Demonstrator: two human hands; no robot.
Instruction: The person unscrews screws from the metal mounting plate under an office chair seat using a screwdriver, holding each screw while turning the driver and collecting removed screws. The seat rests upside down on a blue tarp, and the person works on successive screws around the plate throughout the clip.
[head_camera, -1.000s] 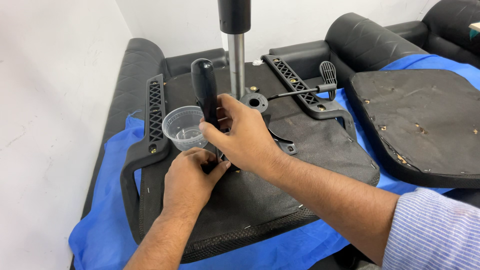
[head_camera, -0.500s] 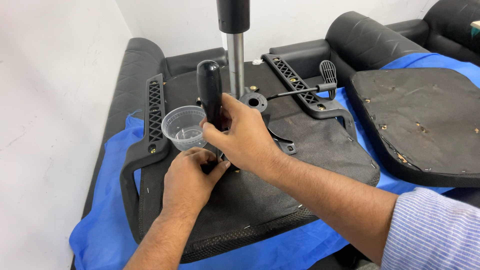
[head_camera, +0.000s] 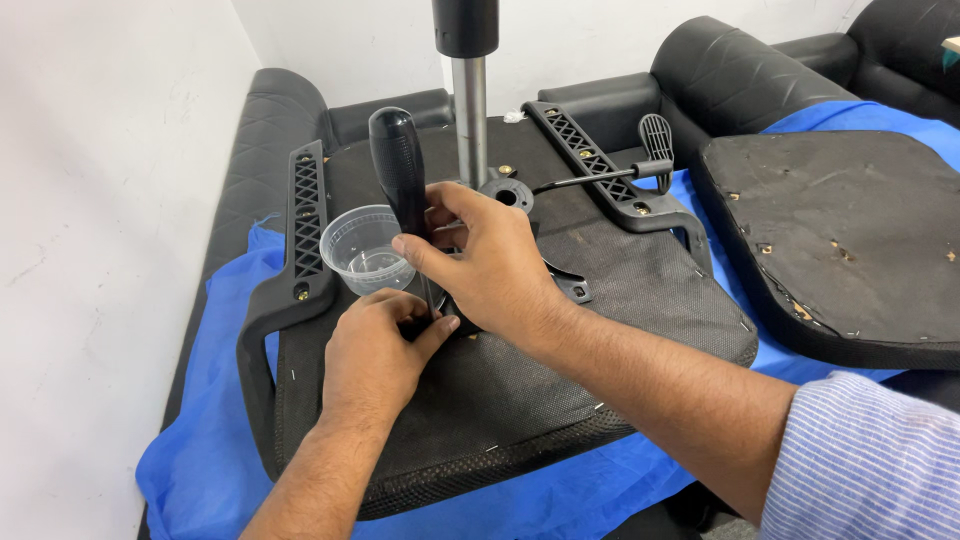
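A black-handled screwdriver with a smooth, rounded plastic grip stands nearly upright, tilted slightly away. Its thick handle rises above the fingers wrapped round its lower part; its thin metal shaft runs down below them, its tip hidden among the fingertips beneath.

A black quilted leather sofa stands against plain white walls, evenly lit.

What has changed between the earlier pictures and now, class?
Very little. The screwdriver handle's top has tipped slightly left, and the right hand keeps its grip on it. The left hand still steadies the tip. The plastic cup and upturned chair seat have not moved.
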